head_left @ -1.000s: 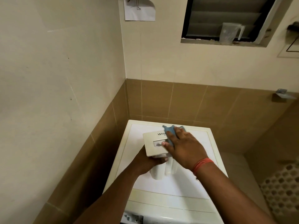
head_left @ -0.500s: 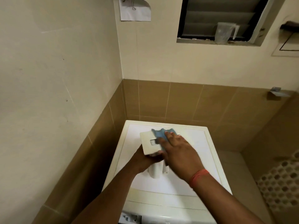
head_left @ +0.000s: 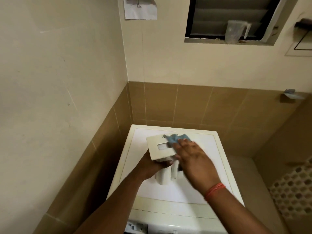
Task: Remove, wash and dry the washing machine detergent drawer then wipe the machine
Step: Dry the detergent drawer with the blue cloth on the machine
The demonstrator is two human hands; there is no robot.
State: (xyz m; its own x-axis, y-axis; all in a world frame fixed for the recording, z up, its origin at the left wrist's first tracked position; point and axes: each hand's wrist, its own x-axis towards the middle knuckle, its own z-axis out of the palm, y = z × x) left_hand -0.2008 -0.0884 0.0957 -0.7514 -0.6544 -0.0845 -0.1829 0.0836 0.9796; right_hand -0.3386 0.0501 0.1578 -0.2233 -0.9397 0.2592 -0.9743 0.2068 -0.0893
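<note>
From the head view, the left hand (head_left: 152, 168) grasps the cream detergent drawer (head_left: 161, 147) from below, its fingers curled round the drawer's underside, holding it above the top of the washing machine (head_left: 199, 195) with the front panel facing up. The right hand (head_left: 194, 157) presses a blue cloth (head_left: 177, 138) flat against that panel, fingers stretched out over it. A clear plastic jug (head_left: 235, 32) stands on the window ledge (head_left: 211, 41) above.

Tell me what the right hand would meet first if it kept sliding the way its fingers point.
The right hand points up-left across the detergent drawer. It already presses the blue cloth on the front panel, so it would likely cross the remaining panel face first; depth is unclear.
</note>
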